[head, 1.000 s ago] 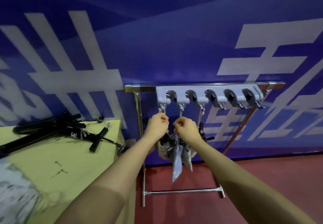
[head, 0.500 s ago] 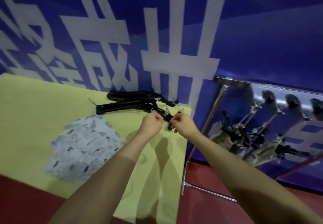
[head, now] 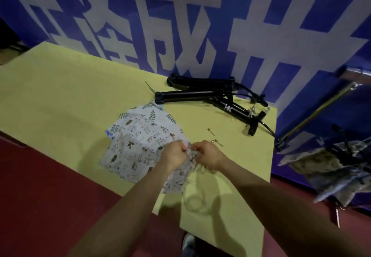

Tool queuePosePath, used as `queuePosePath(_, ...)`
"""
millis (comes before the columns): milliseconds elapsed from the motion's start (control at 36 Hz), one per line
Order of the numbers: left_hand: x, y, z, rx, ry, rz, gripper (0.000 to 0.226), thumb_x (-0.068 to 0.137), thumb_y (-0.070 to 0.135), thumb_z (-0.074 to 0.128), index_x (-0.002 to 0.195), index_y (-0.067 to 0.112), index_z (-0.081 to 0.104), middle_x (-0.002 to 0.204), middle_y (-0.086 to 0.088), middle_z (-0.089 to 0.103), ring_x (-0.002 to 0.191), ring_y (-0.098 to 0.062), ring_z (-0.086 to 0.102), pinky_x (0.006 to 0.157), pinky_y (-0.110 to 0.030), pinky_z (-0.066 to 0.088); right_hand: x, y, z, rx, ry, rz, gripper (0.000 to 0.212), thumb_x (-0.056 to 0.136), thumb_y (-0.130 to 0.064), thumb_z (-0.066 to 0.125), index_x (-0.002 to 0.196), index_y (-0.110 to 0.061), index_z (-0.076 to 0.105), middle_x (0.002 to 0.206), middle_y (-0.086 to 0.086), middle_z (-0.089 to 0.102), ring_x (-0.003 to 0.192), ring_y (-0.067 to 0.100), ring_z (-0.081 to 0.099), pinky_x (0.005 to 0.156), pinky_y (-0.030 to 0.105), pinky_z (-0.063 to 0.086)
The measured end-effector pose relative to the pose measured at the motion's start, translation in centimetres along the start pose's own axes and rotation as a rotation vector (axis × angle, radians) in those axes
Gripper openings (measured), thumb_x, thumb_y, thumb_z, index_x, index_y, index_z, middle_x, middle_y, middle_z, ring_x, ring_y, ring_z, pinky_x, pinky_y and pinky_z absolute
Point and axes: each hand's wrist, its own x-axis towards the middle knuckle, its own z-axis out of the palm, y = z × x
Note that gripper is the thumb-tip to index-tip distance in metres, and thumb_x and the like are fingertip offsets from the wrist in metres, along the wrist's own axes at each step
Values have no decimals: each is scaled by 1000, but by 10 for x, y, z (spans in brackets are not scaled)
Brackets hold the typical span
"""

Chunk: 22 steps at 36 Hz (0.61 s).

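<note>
Both the left hand (head: 174, 157) and the right hand (head: 208, 155) curl inward, so their fingertips are buried in the bunched edge of the printed cloth (head: 138, 142) they grip. The loose strands between them blur. Just beyond the right hand, two metal pieces (head: 211, 131) are too small to identify. Far to its right, hanging bundles (head: 321, 168) are smeared, and their rack (head: 313, 114) leaves the picture's edge. Below the hands, a shoe (head: 188, 243) is cut off.
</note>
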Motion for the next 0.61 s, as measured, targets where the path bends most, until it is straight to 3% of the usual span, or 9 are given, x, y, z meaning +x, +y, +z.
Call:
queuePosePath(56, 2, -4, 2, 54, 1, 20, 19, 89, 16, 58, 106, 9, 64, 108, -8, 66, 99, -23, 61, 81, -26, 46, 5, 2, 11, -68, -8, -9, 42, 76, -9, 57, 117, -17, 62, 110, 13, 58, 104, 32, 58, 81, 38, 51)
queuePosePath(139, 3, -6, 6, 128, -47, 50, 30, 88, 24, 61, 114, 10, 58, 113, -8, 61, 94, -19, 55, 78, -29, 45, 7, 3, 20, -182, 74, -14, 34, 82, -13, 54, 113, -20, 64, 110, 12, 56, 100, 34, 58, 82, 36, 45)
queuePosePath(278, 8, -13, 6, 329, -91, 104, 54, 84, 41, 62, 126, 13, 45, 129, -12, 46, 126, -30, 35, 103, -40, 31, 13, 1, 24, -79, 302, -103, 17, 89, -16, 54, 99, -13, 69, 104, 9, 60, 94, 31, 59, 85, 36, 43)
queuePosePath(333, 9, -12, 1, 324, 2, 152, 49, 87, 37, 58, 127, 12, 45, 128, -13, 47, 125, -30, 36, 102, -38, 32, 12, -3, 21, 42, 350, -139, 17, 95, -19, 51, 102, -8, 62, 104, 10, 58, 93, 29, 57, 86, 41, 45)
queuePosePath(444, 12, 1, -21, 260, 196, 282, 31, 92, 24, 50, 118, 9, 55, 114, -10, 55, 110, -28, 50, 91, -38, 44, 3, -21, 7, 241, 358, -137, 20, 101, -27, 40, 100, -9, 50, 87, 12, 62, 76, 28, 58, 72, 46, 47)
queuePosePath(528, 14, 10, -40, 294, 234, 327, 27, 92, 23, 51, 116, 10, 56, 114, -9, 54, 109, -26, 49, 88, -37, 44, 1, -36, -6, 250, 417, -178, 15, 102, -25, 39, 97, -13, 46, 81, 10, 60, 72, 28, 57, 67, 45, 46)
queuePosePath(611, 13, 18, -58, 323, 298, 381, 31, 91, 25, 56, 118, 11, 50, 117, -7, 51, 111, -24, 45, 87, -34, 42, 2, -50, -20, 240, 483, -219, 11, 101, -21, 40, 100, -13, 48, 89, 6, 61, 79, 25, 58, 71, 43, 46)
